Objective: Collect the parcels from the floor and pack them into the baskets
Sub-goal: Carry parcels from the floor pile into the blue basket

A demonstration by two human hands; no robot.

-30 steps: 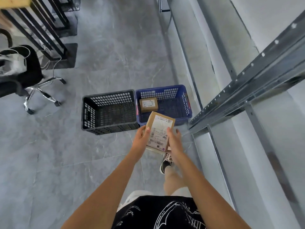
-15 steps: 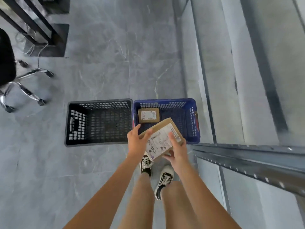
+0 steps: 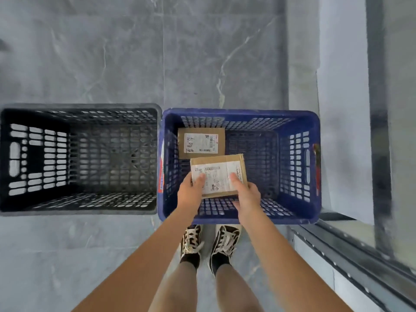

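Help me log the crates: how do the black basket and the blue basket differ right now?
The black basket looks empty, while the blue basket already holds one labelled parcel. Both hands, left hand and right hand, hold a second parcel over the blue basket; nothing is over the black basket. Both are perforated plastic crates, side by side on the floor.

The black basket (image 3: 78,158) is cut off at the frame's left edge.

grey marble floor (image 3: 202,52), metal shelf rail (image 3: 351,251)
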